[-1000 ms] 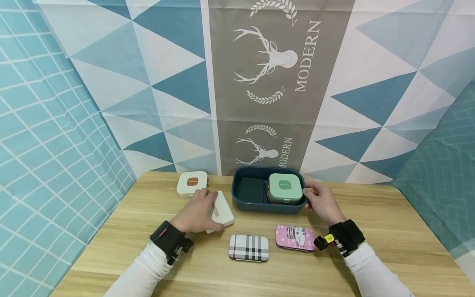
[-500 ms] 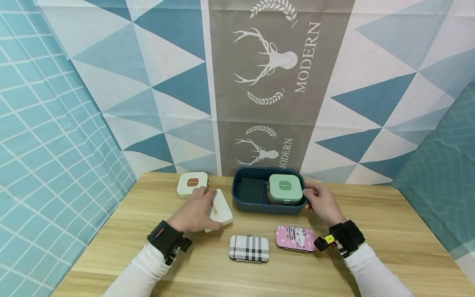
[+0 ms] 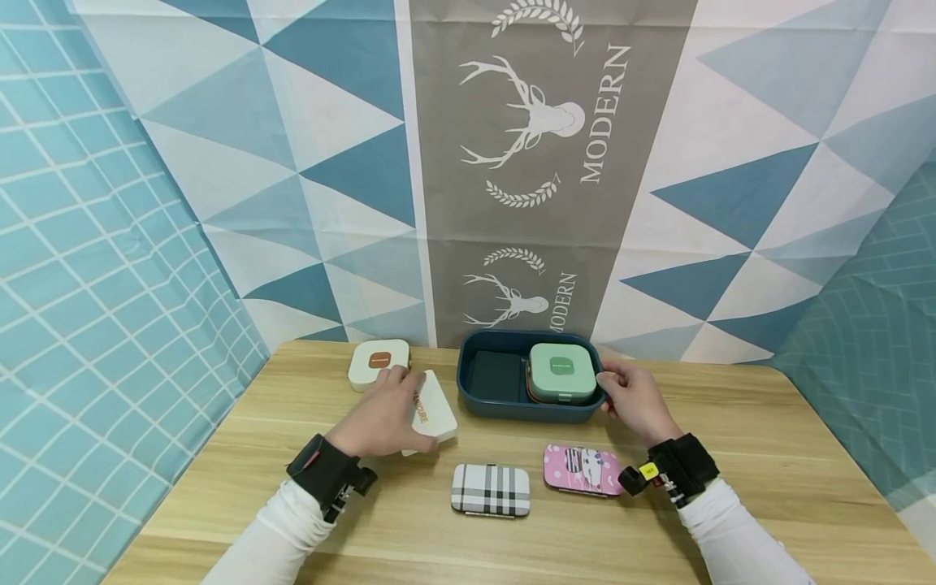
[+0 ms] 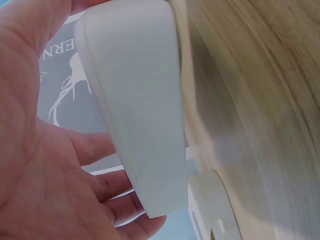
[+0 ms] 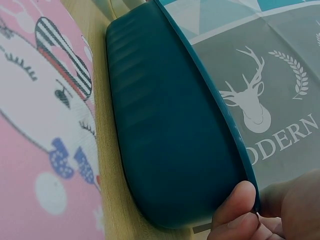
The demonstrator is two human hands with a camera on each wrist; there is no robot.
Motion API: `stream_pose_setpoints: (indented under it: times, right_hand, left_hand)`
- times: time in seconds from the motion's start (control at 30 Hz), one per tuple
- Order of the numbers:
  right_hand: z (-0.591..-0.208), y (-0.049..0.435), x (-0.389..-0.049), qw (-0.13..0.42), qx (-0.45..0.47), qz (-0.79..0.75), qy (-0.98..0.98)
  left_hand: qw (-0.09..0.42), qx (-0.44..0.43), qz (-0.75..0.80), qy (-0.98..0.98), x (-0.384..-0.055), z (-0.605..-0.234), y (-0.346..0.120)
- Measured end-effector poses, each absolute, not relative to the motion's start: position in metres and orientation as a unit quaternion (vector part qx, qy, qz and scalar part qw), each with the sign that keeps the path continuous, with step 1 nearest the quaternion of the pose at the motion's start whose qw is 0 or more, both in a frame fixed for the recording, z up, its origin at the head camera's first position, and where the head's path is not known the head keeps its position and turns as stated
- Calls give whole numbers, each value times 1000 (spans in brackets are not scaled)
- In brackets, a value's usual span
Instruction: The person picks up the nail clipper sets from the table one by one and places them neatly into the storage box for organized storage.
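Observation:
My left hand (image 3: 380, 418) grips a white manicure case (image 3: 437, 410) with gold lettering, thumb at the near end and fingers at the far end. In the left wrist view its smooth side (image 4: 137, 100) fills the space in front of my palm, close to the wood. My right hand (image 3: 639, 402) pinches the right rim of a dark blue storage bin (image 3: 504, 410); the right wrist view shows thumb and fingers on either side of that rim. Inside the bin, a mint green square case (image 3: 561, 372) lies on the right, over something brown-edged, and a dark flat case (image 3: 496, 375) on the left.
Another white case (image 3: 379, 363) with a brown label sits behind my left hand. A plaid case (image 3: 490, 489) and a pink cat-print case (image 3: 581, 469) lie in front of the bin on the wooden table (image 3: 570, 544). A patterned cloth (image 3: 504, 195) hangs behind.
My left hand and the white case have shifted slightly to the left. My right hand stays on the bin's rim, and the other cases have not moved.

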State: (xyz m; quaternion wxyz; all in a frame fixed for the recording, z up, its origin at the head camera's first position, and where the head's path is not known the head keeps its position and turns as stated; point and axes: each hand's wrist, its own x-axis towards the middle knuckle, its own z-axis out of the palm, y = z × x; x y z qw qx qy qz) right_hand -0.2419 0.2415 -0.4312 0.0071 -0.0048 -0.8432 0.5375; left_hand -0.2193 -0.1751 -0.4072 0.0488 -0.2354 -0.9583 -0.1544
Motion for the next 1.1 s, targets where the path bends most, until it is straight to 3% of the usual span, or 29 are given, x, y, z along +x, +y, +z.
stream_pose_setpoints:
  times: [1.1]
  right_hand:
    - [-433,242,-243,8,-4,540,-841]
  left_hand:
    - [45,-237,-152,-959,-225,-388,-171]
